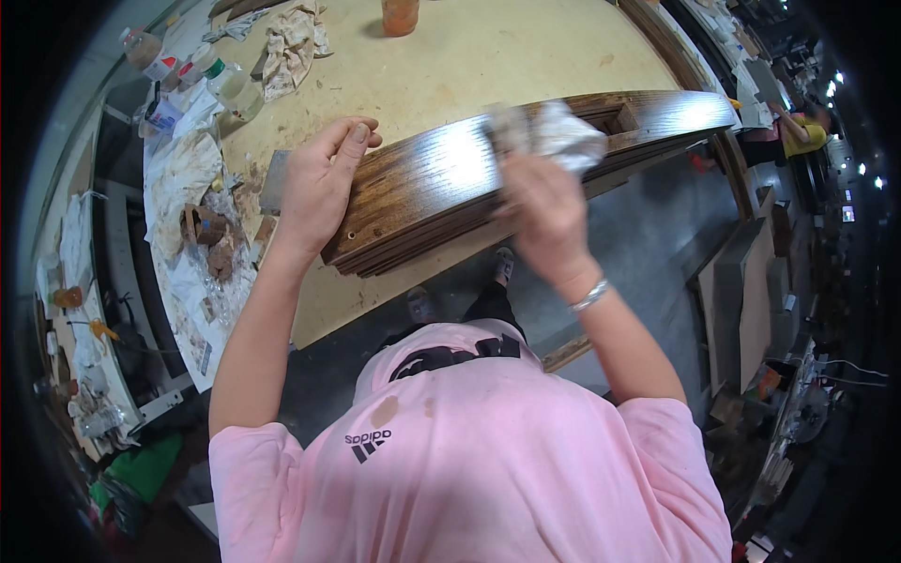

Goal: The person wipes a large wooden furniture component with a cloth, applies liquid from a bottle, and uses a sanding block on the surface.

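Observation:
A long, glossy dark-brown stained wooden board [422,183] lies on top of a stack of similar boards, reaching across the near side of the table to the right. It has a hole near its left end and a rectangular cutout farther right. My left hand [324,178] is against the board's left end, its fingers curled at the far corner and partly hidden. My right hand [549,211], smeared by motion, is closed on a crumpled white cloth [568,136] over the middle of the board's top face.
Beneath the boards is a pale yellow worktable [450,70]. An orange-tinted cup [400,17] and a crumpled stained rag [291,52] sit farther back. Bottles [235,92] and stained sheeting are at left. Panels [741,291] lean at right, where another person [802,134] appears far off.

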Demonstrator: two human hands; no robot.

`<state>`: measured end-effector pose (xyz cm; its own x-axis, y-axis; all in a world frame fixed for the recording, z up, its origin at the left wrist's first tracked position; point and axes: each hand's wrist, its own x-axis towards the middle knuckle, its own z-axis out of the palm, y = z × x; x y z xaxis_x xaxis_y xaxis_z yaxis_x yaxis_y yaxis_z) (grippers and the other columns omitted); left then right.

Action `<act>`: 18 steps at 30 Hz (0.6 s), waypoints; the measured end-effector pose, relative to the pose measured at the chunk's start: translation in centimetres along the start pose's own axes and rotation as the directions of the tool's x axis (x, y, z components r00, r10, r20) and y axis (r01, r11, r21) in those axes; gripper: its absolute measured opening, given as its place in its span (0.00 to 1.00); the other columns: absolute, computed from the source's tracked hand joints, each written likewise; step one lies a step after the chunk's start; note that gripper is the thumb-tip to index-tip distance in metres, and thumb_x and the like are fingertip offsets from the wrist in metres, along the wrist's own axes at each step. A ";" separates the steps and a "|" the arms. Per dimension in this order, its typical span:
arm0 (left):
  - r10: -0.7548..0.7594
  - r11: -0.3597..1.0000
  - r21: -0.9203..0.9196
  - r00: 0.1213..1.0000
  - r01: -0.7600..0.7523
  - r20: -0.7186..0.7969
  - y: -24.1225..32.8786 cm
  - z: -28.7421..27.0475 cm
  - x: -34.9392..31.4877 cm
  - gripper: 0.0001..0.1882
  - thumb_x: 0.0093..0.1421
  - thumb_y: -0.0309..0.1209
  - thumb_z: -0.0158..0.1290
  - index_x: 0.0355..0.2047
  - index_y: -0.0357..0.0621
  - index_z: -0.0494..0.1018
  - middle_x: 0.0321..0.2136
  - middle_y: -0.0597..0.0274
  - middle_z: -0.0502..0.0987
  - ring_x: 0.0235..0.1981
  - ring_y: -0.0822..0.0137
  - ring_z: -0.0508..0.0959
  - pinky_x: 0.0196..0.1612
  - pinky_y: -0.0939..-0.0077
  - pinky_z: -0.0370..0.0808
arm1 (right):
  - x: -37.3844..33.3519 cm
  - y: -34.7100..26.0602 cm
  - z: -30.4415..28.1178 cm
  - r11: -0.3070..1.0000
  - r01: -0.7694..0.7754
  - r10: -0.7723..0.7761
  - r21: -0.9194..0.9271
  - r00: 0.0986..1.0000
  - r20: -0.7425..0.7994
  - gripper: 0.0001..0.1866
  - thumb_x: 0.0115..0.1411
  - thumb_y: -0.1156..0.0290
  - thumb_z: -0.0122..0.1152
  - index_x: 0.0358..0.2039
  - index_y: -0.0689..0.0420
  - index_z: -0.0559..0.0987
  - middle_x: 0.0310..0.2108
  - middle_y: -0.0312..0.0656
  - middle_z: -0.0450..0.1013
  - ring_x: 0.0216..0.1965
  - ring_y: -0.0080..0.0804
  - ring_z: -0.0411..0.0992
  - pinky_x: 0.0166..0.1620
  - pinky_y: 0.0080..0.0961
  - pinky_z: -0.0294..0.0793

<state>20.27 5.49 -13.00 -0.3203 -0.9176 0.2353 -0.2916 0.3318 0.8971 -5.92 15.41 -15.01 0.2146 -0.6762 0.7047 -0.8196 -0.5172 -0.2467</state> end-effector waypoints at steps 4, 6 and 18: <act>0.011 0.997 0.074 1.000 -0.012 0.021 -0.6 0.6 0.4 0.16 0.68 0.36 0.51 0.45 0.33 0.77 0.38 0.52 0.83 0.41 0.63 0.82 0.46 0.72 0.75 | 0.8 -0.6 1.3 0.998 -0.055 0.055 0.024 0.998 0.017 0.20 0.46 0.83 0.59 0.44 0.63 0.78 0.44 0.51 0.77 0.48 0.52 0.75 0.53 0.45 0.75; 0.012 0.988 0.152 1.000 -0.012 -0.002 -1.1 1.1 0.5 0.14 0.66 0.32 0.53 0.44 0.33 0.78 0.38 0.49 0.82 0.42 0.59 0.82 0.46 0.70 0.75 | 1.6 -5.5 4.5 0.959 0.043 -0.058 0.279 0.997 0.045 0.26 0.44 0.84 0.58 0.48 0.61 0.79 0.47 0.49 0.76 0.54 0.48 0.73 0.59 0.42 0.72; 0.029 0.948 0.315 0.999 -0.041 0.044 0.4 1.2 -0.2 0.12 0.63 0.30 0.56 0.44 0.35 0.78 0.39 0.49 0.81 0.42 0.58 0.81 0.48 0.69 0.75 | -4.6 15.5 -7.9 0.941 -0.235 0.206 -0.241 0.968 -0.141 0.27 0.46 0.88 0.59 0.49 0.57 0.80 0.50 0.47 0.77 0.55 0.49 0.73 0.60 0.38 0.73</act>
<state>19.18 6.05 -13.13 -0.3679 -0.8972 0.2443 -0.5476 0.4214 0.7229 -23.83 14.62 -16.78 -0.0356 -0.6876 0.7252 -0.9503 -0.2012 -0.2375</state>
